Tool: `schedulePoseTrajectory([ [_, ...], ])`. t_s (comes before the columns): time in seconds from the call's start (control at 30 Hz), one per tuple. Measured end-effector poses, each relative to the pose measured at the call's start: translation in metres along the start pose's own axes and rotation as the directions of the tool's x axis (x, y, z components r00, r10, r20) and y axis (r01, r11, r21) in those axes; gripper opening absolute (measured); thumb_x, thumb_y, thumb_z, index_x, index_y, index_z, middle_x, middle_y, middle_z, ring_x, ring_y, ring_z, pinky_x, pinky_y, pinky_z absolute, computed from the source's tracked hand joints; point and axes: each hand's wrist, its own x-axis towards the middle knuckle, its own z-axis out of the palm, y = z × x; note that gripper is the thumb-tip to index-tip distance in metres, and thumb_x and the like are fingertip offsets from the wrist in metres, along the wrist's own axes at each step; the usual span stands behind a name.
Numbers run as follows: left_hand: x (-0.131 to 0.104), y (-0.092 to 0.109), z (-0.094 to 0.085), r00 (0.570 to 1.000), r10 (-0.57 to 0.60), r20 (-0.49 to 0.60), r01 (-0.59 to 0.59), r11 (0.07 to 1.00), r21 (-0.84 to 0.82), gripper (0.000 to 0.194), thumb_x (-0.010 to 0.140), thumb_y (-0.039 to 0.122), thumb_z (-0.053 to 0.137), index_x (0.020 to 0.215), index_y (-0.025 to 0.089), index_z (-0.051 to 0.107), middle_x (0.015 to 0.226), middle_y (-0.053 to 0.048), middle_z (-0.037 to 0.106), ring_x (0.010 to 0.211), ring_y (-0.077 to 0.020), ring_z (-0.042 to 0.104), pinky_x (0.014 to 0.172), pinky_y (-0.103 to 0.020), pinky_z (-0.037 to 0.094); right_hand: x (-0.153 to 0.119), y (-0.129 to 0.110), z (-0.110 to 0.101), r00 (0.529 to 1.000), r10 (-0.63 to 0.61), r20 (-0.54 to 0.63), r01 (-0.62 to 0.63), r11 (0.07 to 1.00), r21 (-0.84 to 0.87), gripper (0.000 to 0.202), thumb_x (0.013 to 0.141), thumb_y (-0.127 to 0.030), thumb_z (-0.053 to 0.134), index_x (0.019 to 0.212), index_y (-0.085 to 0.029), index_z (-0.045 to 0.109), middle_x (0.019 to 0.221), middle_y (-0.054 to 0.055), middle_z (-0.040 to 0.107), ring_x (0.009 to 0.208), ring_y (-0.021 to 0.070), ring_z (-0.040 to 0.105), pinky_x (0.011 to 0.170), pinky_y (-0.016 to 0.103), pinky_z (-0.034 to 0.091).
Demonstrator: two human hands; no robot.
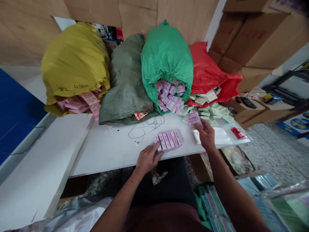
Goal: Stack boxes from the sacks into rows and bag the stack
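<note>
A row of several small purple boxes [170,140] stands side by side near the front edge of the white table [103,154]. My left hand [147,158] touches the row's left end, index finger stretched over a box and thumb apart. To the right, my right hand [206,133] grips a flat purple box [193,120] between thumb and fingers, above the table. Behind it, more purple boxes [169,93] spill from a green sack [166,54]. Clear plastic bags [218,136] lie beside my right hand.
Yellow [74,61], grey [127,74] and red [205,71] sacks line the table's back. Pale green boxes [212,112] spill at the right, near a red object [238,132]. Loose string [145,129] lies mid-table. Below right are an open carton [238,161] and wrapped packs [258,193].
</note>
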Motion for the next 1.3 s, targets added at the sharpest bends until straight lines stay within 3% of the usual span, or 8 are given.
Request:
schedulePoseTrajectory([
  [0.17, 0.001, 0.003, 0.000, 1.000, -0.031, 0.002, 0.031, 1.000, -0.002, 0.060, 0.106, 0.046, 0.056, 0.160, 0.022, 0.044, 0.105, -0.009, 0.075, 0.097, -0.0253, 0.072, 0.089, -0.039, 0.060, -0.025, 0.010, -0.009, 0.983, 0.056, -0.174, -0.071, 0.994, -0.085, 0.062, 0.091, -0.058, 0.062, 0.138, -0.017, 0.068, 0.119, 0.012, 0.077, 0.100, 0.0287, 0.069, 0.097, 0.045, 0.055],
  [0.37, 0.002, 0.003, 0.001, 0.999, -0.046, -0.007, 0.046, 0.999, 0.009, 0.060, 0.104, 0.045, 0.060, 0.158, 0.022, 0.047, 0.112, -0.010, 0.076, 0.101, -0.0256, 0.073, 0.092, -0.039, 0.059, -0.050, 0.028, 0.000, 0.985, 0.158, -0.068, -0.166, 0.979, -0.115, 0.060, 0.091, -0.059, 0.059, 0.130, -0.015, 0.073, 0.108, 0.012, 0.079, 0.089, 0.0267, 0.068, 0.089, 0.041, 0.056],
  [0.57, 0.001, 0.002, 0.004, 0.999, -0.042, 0.000, 0.042, 0.999, 0.004, 0.062, 0.105, 0.047, 0.059, 0.160, 0.023, 0.044, 0.117, -0.011, 0.076, 0.104, -0.0258, 0.072, 0.094, -0.040, 0.059, -0.062, 0.022, 0.018, 0.986, 0.152, -0.069, -0.165, 0.953, -0.256, 0.060, 0.093, -0.057, 0.055, 0.134, -0.015, 0.071, 0.112, 0.014, 0.079, 0.088, 0.0276, 0.069, 0.094, 0.043, 0.056],
  [0.87, 0.002, 0.006, 0.002, 0.999, -0.050, 0.017, 0.051, 0.999, -0.006, 0.059, 0.107, 0.049, 0.054, 0.159, 0.025, 0.045, 0.112, -0.009, 0.075, 0.103, -0.0246, 0.070, 0.095, -0.038, 0.058, -0.081, 0.020, 0.037, 0.940, 0.097, 0.326, -0.066, 0.992, -0.106, 0.065, 0.107, -0.061, 0.029, 0.135, -0.018, 0.069, 0.136, 0.012, 0.072, 0.128, 0.0290, 0.064, 0.117, 0.043, 0.046],
  [1.0, 0.002, 0.005, 0.003, 0.998, -0.052, 0.018, 0.053, 0.999, -0.009, 0.059, 0.107, 0.050, 0.053, 0.160, 0.026, 0.044, 0.112, -0.009, 0.075, 0.103, -0.0244, 0.071, 0.095, -0.038, 0.058, -0.070, 0.021, 0.030, 0.911, 0.118, 0.394, -0.073, 0.989, -0.129, 0.058, 0.103, -0.063, 0.041, 0.125, -0.020, 0.074, 0.132, 0.010, 0.074, 0.126, 0.0301, 0.065, 0.116, 0.044, 0.048],
  [1.13, 0.002, 0.005, 0.003, 0.998, -0.055, 0.026, 0.055, 0.998, -0.021, 0.059, 0.107, 0.050, 0.053, 0.159, 0.025, 0.045, 0.114, -0.009, 0.076, 0.105, -0.0246, 0.070, 0.097, -0.039, 0.058, -0.049, 0.024, 0.027, 0.852, 0.227, 0.472, -0.197, 0.974, -0.112, 0.054, 0.099, -0.063, 0.048, 0.124, -0.021, 0.073, 0.124, 0.010, 0.076, 0.111, 0.0291, 0.070, 0.089, 0.042, 0.064],
  [1.23, 0.002, 0.004, 0.003, 0.998, -0.057, 0.022, 0.058, 0.998, -0.019, 0.059, 0.107, 0.050, 0.054, 0.159, 0.024, 0.046, 0.113, -0.009, 0.076, 0.103, -0.0246, 0.070, 0.095, -0.038, 0.058, -0.028, 0.024, 0.031, 0.796, 0.316, 0.516, -0.285, 0.948, -0.141, 0.060, 0.099, -0.068, 0.045, 0.121, -0.019, 0.071, 0.114, 0.013, 0.076, 0.096, 0.0284, 0.072, 0.062, 0.034, 0.062],
  [1.3, 0.002, 0.004, 0.003, 0.998, -0.058, 0.018, 0.058, 0.998, -0.015, 0.059, 0.106, 0.050, 0.055, 0.159, 0.025, 0.046, 0.113, -0.009, 0.076, 0.103, -0.0243, 0.071, 0.094, -0.038, 0.058, -0.012, 0.023, 0.036, 0.779, 0.308, 0.546, -0.239, 0.951, -0.195, 0.062, 0.100, -0.071, 0.044, 0.114, -0.018, 0.072, 0.106, 0.013, 0.077, 0.088, 0.0269, 0.071, 0.060, 0.033, 0.060],
])
